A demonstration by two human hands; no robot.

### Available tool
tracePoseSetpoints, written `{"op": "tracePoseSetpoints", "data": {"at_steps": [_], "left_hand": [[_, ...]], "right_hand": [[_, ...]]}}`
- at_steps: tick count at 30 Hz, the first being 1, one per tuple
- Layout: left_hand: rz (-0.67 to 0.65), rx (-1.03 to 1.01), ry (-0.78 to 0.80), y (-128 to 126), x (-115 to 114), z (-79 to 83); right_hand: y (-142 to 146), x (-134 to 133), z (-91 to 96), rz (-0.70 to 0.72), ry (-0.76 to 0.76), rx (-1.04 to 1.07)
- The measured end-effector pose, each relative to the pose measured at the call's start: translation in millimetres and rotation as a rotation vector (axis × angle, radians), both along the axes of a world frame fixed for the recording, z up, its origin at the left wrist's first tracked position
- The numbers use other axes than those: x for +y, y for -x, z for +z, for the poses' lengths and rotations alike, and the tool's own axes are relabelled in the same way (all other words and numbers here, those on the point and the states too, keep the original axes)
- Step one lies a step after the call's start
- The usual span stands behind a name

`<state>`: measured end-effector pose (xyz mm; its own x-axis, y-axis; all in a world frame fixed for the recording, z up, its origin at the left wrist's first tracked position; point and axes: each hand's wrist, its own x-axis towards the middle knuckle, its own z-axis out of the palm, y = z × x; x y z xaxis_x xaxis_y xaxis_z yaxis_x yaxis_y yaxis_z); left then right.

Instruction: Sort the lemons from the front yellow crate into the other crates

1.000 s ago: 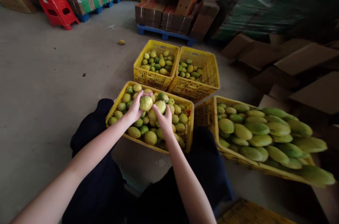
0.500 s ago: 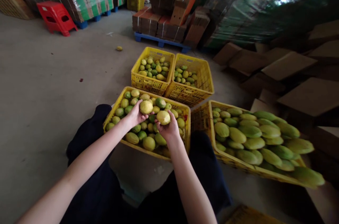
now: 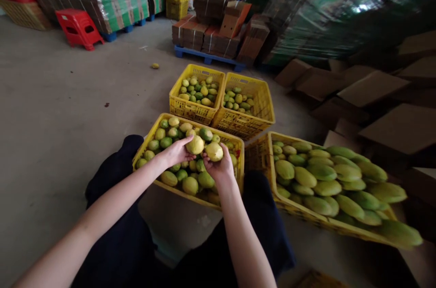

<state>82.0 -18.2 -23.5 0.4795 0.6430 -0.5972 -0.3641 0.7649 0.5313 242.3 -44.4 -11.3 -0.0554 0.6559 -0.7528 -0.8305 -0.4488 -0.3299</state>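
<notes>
My left hand [image 3: 175,153] grips a pale yellow mango [image 3: 195,145], and my right hand [image 3: 220,169] holds a second yellow mango [image 3: 214,151]. The two fruits sit side by side, almost touching, just above the near yellow crate [image 3: 146,145], which is full of green and yellow mangoes. The crate rests on the floor between my knees in dark trousers.
Two yellow crates [image 3: 185,108] [image 3: 264,97] with smaller mangoes stand behind the near one. A crate of large green mangoes [image 3: 316,179] lies to the right. Cardboard boxes, a blue pallet [image 3: 207,54] of cartons, a red stool [image 3: 78,27] and a loose fruit [image 3: 155,66] lie around.
My right hand picked a mango out of the crate and lifted it. My left hand brought its mango down and right until the two fruits met.
</notes>
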Motion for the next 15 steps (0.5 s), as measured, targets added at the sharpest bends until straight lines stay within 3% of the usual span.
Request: {"op": "tracePoseSetpoints", "data": {"at_steps": [7, 9, 12, 13, 15], "left_hand": [[-0.002, 0.047, -0.092, -0.3, -2.4, -4.4], [0.057, 0.093, -0.258, 1.3, -3.8, 0.7], [0.153, 0.296, -0.668, 4.9, -7.9, 11.7], [0.169, 0.375, -0.802, 6.1, -9.9, 14.9], [0.194, 0.487, -0.989, 8.1, -13.9, 19.4]], "right_hand": [[5.4, 0.6, -0.7, 0.015, -0.014, -0.113], [6.0, -0.6, -3.5, -0.017, -0.094, -0.285], [3.7, -3.7, -6.6, -0.112, -0.352, -0.658], [2.7, -4.8, -7.0, -0.111, -0.431, -0.723], [1.7, -7.0, -7.2, -0.037, -0.486, -0.644]]}}
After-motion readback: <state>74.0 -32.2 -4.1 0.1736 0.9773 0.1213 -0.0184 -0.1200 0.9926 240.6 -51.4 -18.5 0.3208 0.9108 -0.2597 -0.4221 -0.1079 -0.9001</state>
